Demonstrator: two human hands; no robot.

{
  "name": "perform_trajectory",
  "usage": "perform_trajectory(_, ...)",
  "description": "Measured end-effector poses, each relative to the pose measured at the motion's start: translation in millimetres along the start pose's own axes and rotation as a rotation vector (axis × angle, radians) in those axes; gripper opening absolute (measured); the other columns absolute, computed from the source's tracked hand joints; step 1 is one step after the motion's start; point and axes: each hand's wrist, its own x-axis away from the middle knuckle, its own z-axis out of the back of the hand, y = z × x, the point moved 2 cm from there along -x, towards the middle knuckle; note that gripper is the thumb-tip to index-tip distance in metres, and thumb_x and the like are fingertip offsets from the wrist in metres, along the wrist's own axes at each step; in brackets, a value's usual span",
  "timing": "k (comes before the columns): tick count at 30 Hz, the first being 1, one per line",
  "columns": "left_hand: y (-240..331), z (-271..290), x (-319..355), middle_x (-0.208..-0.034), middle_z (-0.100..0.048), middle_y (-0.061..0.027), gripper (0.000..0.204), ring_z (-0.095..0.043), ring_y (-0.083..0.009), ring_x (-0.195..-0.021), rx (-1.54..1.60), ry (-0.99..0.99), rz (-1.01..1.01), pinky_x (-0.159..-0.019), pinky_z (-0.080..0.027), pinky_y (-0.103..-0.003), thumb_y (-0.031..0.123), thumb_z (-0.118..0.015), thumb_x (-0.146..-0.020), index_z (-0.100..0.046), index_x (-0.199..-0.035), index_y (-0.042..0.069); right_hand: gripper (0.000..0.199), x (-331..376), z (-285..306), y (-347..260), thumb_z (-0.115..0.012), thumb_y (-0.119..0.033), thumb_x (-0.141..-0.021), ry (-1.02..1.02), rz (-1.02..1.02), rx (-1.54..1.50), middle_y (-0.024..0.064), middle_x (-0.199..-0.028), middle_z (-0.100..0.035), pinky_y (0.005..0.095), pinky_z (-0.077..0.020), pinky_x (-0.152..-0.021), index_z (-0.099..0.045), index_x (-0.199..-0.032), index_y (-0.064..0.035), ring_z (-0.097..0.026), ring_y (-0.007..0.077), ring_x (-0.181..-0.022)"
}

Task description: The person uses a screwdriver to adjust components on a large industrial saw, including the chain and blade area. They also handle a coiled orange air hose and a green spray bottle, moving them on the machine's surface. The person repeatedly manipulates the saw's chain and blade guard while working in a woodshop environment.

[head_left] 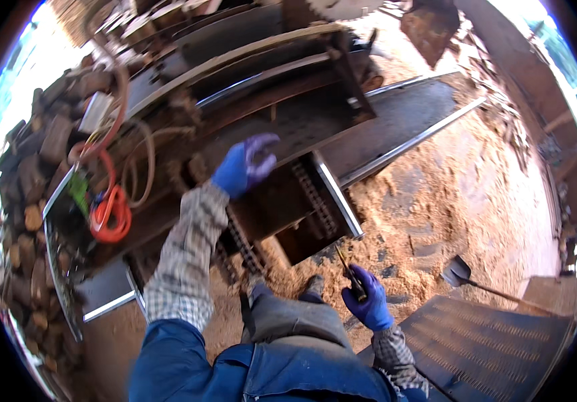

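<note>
My left hand (247, 165), in a blue-purple glove, reaches over the dark metal machine (288, 130). Its fingers are curved and apart, with nothing seen between them. A roller chain (312, 194) runs in the open metal housing just to the right of that hand, and another chain (241, 240) hangs below it. Lower down, my right hand (370, 301), gloved alike, is closed round a screwdriver (343, 260) with a dark and yellow handle. The thin shaft points up and away, near the housing's bright metal edge (339, 194).
Sawdust (422, 194) covers the floor to the right, where a shovel (459, 270) lies. A slotted metal plate (483, 342) stands at lower right. Stacked firewood (34, 181) lines the left, near an orange hose (109, 214). A round saw blade (342, 7) shows at the far edge.
</note>
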Motion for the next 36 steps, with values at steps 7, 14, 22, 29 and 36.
perform_trajectory(7,82,0,357,-0.113,-0.072,-0.0173,0.031,-0.072,-0.0253,-0.103,-0.093,0.485,0.551,-0.088,-0.059,-0.036,0.007,-0.068,-0.096,-0.067,-0.125,-0.001,0.064,-110,-93,-82,-0.073,-0.034,-0.088,-0.287,0.767,0.211,0.0208,-0.114,-0.068,0.0479,-0.0553,-0.091,-0.053,-0.138,0.0006,-0.067,0.0353,-0.103)
perform_trajectory(14,91,-86,544,-0.104,-0.075,-0.0152,0.032,-0.074,-0.0235,-0.093,0.063,0.579,1.084,-0.083,-0.058,-0.037,0.017,-0.075,-0.093,-0.07,-0.118,-0.002,0.06,-194,-188,-107,-0.068,-0.046,-0.09,-0.338,0.872,0.669,0.0153,-0.106,-0.068,0.0464,-0.0533,-0.084,-0.056,-0.131,-0.004,-0.065,0.0301,-0.1)
perform_trajectory(22,50,-70,535,-0.105,-0.077,-0.0154,0.032,-0.074,-0.0215,-0.092,-0.023,0.527,0.904,-0.082,-0.058,-0.034,0.015,-0.074,-0.094,-0.069,-0.12,-0.003,0.063,-210,-209,-108,-0.072,-0.04,-0.087,-0.461,0.786,0.667,0.0201,-0.109,-0.068,0.0475,-0.055,-0.086,-0.055,-0.138,-0.0047,-0.067,0.0359,-0.1)
perform_trajectory(29,16,-59,544,-0.108,-0.075,-0.0185,0.033,-0.075,-0.0287,-0.096,-0.049,0.427,0.902,-0.083,-0.06,-0.039,0.019,-0.076,-0.091,-0.071,-0.119,0.003,0.067,-147,-180,-71,-0.069,-0.047,-0.089,-0.604,0.818,0.633,0.0188,-0.1,-0.066,0.0478,-0.0529,-0.082,-0.053,-0.135,-0.0009,-0.064,0.0334,-0.096)
perform_trajectory(36,14,-76,535,-0.109,-0.076,-0.016,0.031,-0.075,-0.0273,-0.097,0.049,0.308,0.947,-0.084,-0.06,-0.038,0.02,-0.076,-0.091,-0.072,-0.118,0.003,0.073,-55,-137,-45,-0.069,-0.049,-0.089,-0.638,0.843,0.665,0.0145,-0.105,-0.065,0.046,-0.0534,-0.084,-0.05,-0.14,-0.0014,-0.061,0.0308,-0.103)
